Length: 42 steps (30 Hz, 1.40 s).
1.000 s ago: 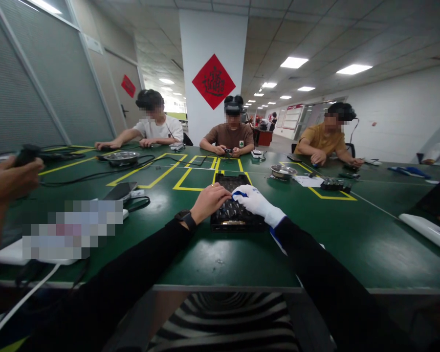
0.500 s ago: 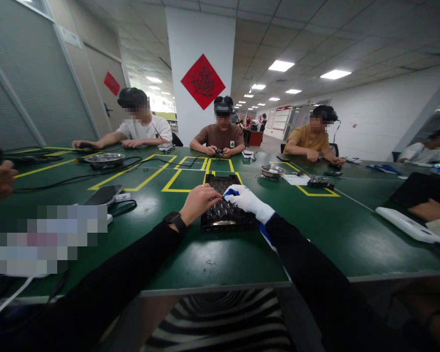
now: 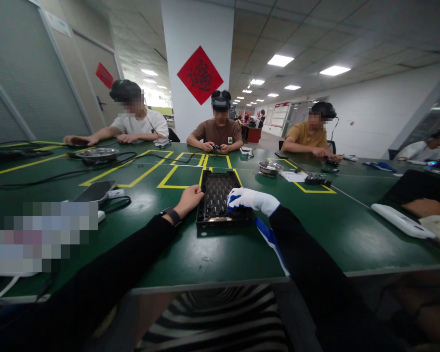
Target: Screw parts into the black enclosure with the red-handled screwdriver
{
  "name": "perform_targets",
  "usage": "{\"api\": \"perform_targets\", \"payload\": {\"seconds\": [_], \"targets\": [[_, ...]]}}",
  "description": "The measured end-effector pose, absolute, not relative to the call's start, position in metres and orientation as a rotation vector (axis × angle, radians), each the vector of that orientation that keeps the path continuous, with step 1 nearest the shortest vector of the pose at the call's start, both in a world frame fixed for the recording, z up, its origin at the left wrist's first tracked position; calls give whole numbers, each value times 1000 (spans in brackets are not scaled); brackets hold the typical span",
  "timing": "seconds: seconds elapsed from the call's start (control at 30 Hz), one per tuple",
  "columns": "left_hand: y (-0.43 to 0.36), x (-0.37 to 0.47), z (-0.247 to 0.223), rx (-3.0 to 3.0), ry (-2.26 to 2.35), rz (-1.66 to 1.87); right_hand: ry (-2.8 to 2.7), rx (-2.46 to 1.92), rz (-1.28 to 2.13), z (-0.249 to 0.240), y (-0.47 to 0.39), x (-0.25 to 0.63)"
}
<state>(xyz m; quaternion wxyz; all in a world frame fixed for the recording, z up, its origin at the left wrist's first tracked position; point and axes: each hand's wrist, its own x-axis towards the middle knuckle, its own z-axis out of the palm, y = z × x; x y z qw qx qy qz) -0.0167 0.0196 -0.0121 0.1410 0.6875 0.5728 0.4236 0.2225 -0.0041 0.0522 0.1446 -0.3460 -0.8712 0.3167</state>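
In front of me lies a shallow black case (image 3: 202,225), open at the top. Small parts stand in it in rows, too small to name, and a shiny metallic strip (image 3: 220,219) shows at its near end. My left hand (image 3: 189,199), bare with a dark watch (image 3: 173,216) at the wrist, is closed against the case's left edge. My right hand (image 3: 254,199), in a white and blue glove, reaches over the right side with curled fingers down among the parts. What those fingertips hold is hidden. A loose white and blue glove (image 3: 270,240) lies beneath my right forearm.
A phone (image 3: 95,191) and a cable lie to the left. Further off are metal bowls (image 3: 270,168), black parts (image 3: 318,179) and yellow tape rectangles on the green table (image 3: 161,254). Several people sit around it. A white device (image 3: 402,221) rests at the right.
My hands were together above the case, fingertips meeting. Now they are apart: the left has moved down to the case's left edge, the right has lowered into the case.
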Motion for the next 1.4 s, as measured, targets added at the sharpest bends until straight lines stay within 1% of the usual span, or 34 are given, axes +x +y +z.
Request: {"api": "perform_targets", "payload": {"seconds": [0.1,0.43,0.8,1.07,1.4], "targets": [[23,-18,-14,1970,1627,1239,-2529,-944,955,51,-4,220],[24,-18,-16,1966,1588,1246,-2583,-982,996,54,-11,219],[21,-17,-15,1937,1631,1231,-2673,-1132,902,54,2,211],[22,-18,-17,1954,1634,1250,-2618,-1194,1056,53,14,211],[22,-17,-16,1943,1664,1227,-2504,-1269,1039,53,4,212]]}}
